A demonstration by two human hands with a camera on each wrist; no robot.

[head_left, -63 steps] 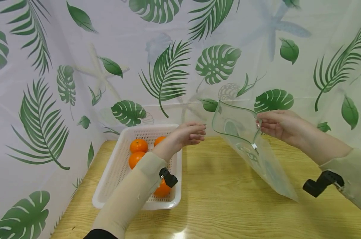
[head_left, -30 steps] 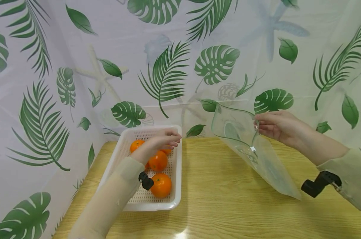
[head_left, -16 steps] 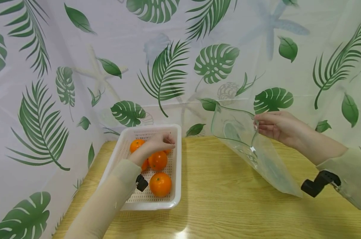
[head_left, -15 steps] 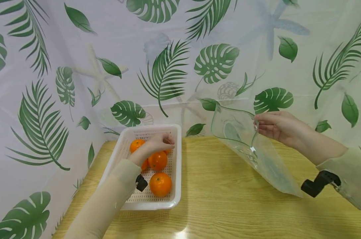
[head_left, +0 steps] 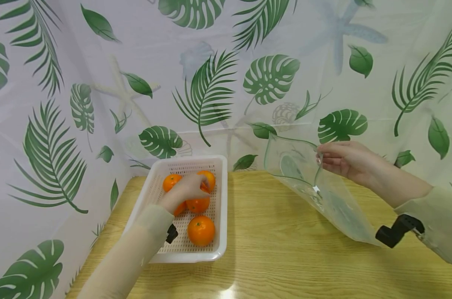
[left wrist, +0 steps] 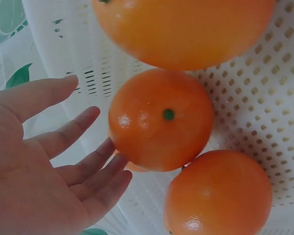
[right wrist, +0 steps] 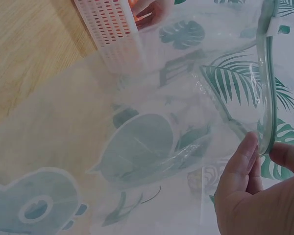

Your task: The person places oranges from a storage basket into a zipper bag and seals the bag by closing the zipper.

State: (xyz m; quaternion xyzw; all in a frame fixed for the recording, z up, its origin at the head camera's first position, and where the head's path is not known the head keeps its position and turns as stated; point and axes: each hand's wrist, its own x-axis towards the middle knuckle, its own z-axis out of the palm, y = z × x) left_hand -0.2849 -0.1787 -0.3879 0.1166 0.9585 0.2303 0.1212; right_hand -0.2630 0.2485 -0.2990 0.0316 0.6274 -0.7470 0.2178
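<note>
My left hand (head_left: pixel 190 187) reaches down into a white plastic basket (head_left: pixel 223 216) that holds several oranges. In the left wrist view its fingers are spread and slightly bent, with the tips right at the side of one orange (left wrist: pixel 161 117) with a green stem spot. Another orange (head_left: pixel 201 231) lies in the near right part of the basket. My right hand (head_left: pixel 354 162) pinches the rim of a clear zip bag (head_left: pixel 338 207) between thumb and fingers. The bag's mouth gapes toward the basket; a white slider (head_left: pixel 316 189) sits on its green zip edge.
The basket stands at the left of a wooden table (head_left: pixel 270 249). A white cloth (head_left: pixel 226 83) printed with green leaves hangs behind and along the left side. The bag's lower end slopes down to the right over the table.
My left hand has moved left from beside the bag's mouth to over the basket, then lower among the oranges. My right hand keeps hold of the bag, with only a slight shift.
</note>
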